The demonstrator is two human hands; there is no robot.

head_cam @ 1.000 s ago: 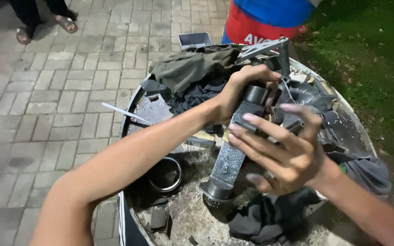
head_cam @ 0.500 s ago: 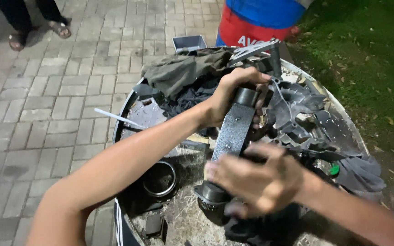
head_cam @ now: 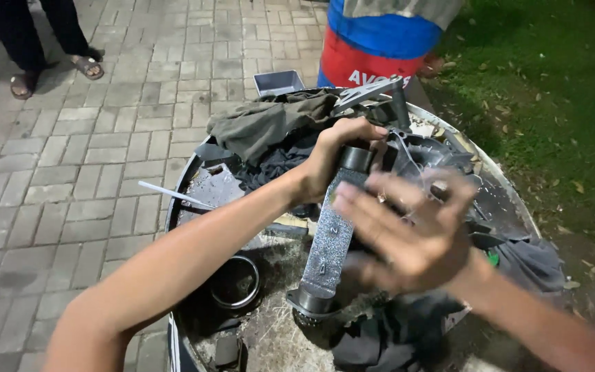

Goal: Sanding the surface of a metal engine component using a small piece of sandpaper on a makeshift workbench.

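My left hand (head_cam: 342, 155) is wrapped tight around the upper end of the grey metal lever (head_cam: 330, 238), fingers curled over its round black top. The lever stands tilted, its lower ring end down on the dirty top of the round metal drum (head_cam: 187, 186).

My right hand (head_cam: 408, 231) is just to the right of the lever's middle, fingers spread apart and blurred. I cannot tell whether it touches the lever; it pinches nothing.

Relative to the lever:
- Olive rag (head_cam: 263, 124) behind and to the left, draped over the drum's far side.
- Dark cloth (head_cam: 280, 162) just below that rag, near my left wrist.
- 1 metal ring (head_cam: 235, 282) to the lower left, lying on the drum top.
- 1 thin white rod (head_cam: 173, 195) further left, lying over the drum's rim.
- Black machine parts (head_cam: 435, 155) to the right, behind my right hand.
- Dark grey cloth (head_cam: 531, 262) to the far right, at the drum's edge.
- Small grey tray (head_cam: 278, 81) beyond the drum, on the brick paving.
- Red and blue barrel (head_cam: 380, 41) behind the drum.
- 2 sandalled feet (head_cam: 49, 72) of another person well away at the upper left.
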